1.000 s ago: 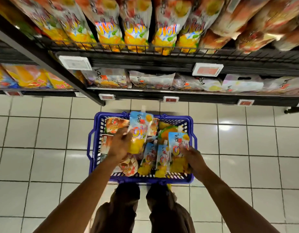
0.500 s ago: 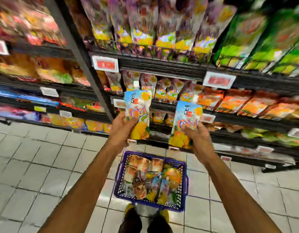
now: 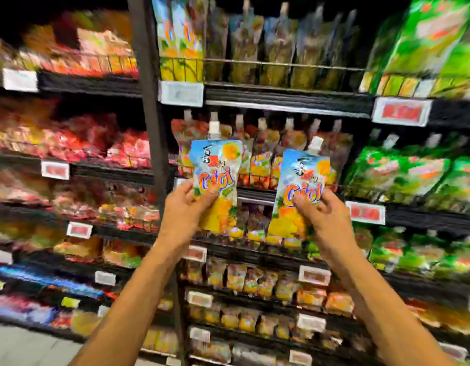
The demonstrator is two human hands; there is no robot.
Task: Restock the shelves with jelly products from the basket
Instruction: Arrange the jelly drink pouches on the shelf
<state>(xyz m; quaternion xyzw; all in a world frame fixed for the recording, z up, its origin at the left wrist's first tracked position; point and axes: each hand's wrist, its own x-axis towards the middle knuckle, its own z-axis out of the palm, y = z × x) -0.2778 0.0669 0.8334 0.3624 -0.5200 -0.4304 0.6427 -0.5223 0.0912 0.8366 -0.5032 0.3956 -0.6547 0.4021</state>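
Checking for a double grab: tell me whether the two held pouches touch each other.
Apart. The head view shows shelf stock in the gap between the left pouch and the right pouch.

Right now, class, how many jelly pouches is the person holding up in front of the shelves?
2. One pouch is in the left hand; the other pouch is in the right hand. Both are upright, spouts up. Similar pouches on the shelves behind are too blurred to count.

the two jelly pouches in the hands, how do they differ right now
The left pouch sits higher and nearly upright in the left hand; the right pouch sits lower and leans right in the right hand. Both share the same blue-and-yellow print and a white spout on top.
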